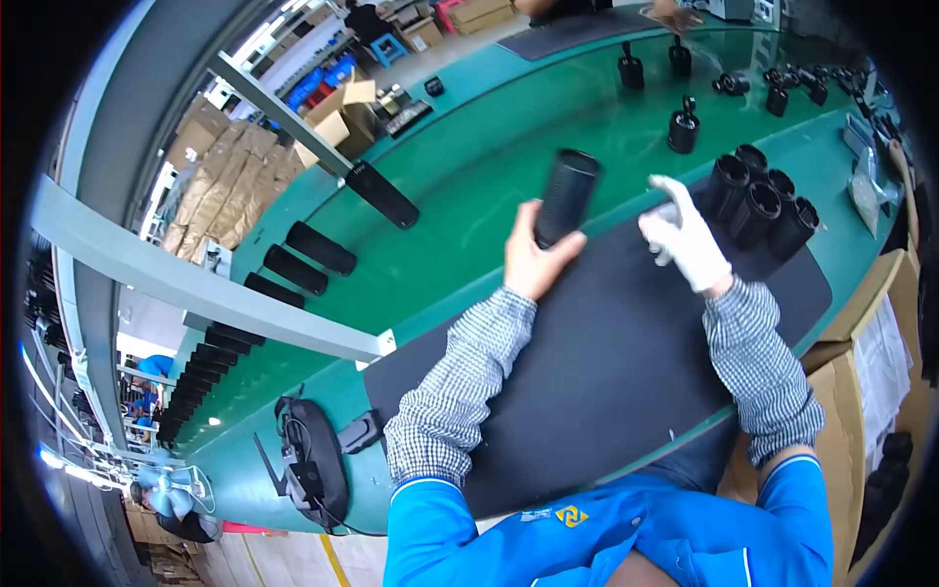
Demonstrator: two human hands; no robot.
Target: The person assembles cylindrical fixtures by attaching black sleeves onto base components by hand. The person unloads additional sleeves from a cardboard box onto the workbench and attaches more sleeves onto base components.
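Observation:
My bare left hand (538, 254) is wrapped round the lower end of a black cylinder (570, 196), held up above the front edge of the green belt (469, 210). To its right, my right hand (688, 233) wears a white glove; its fingers are partly curled, and whether something small and grey lies in them is unclear. Beside that hand, several black open-topped cylinders (758, 210) stand in a group on the dark mat (597, 362).
More black cylinders (318, 247) lie in a row along the belt at left. Black parts with stems (684, 127) stand farther back. A metal post (284, 308) crosses at left. Open cardboard boxes (841, 391) are at right. A co-worker's hand (675, 15) shows across the belt.

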